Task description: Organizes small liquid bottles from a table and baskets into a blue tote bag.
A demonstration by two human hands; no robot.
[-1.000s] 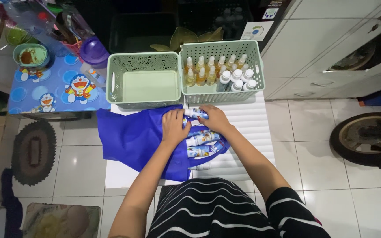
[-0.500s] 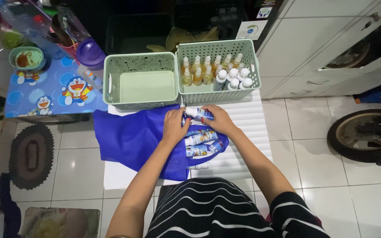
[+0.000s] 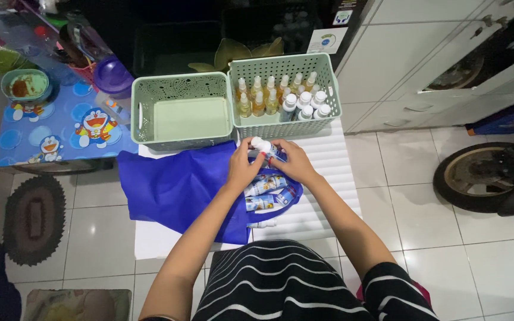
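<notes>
My left hand [image 3: 242, 166] and my right hand [image 3: 292, 161] meet over a small white-capped bottle [image 3: 263, 145], and both grip it just in front of the baskets. Below them several more small bottles [image 3: 266, 191] with blue labels lie on a blue cloth bag [image 3: 176, 184]. The bag is spread over a white ribbed board [image 3: 328, 178]. Behind it stand two pale green perforated baskets: the left basket [image 3: 181, 86] holds nothing, the right basket [image 3: 328, 77] holds several yellow and white bottles.
A low table with a blue cartoon-print cloth [image 3: 60, 128] carries a green bowl [image 3: 25, 86] and a purple bowl [image 3: 113, 74] at the left. A dark oval rug [image 3: 34, 220] lies on the tiled floor. White cabinets [image 3: 411, 53] and a wheel [image 3: 483, 178] are at the right.
Both hands have risen from the pile of bottles on the bag and now hold one white-capped bottle closer to the baskets. The view has shifted slightly.
</notes>
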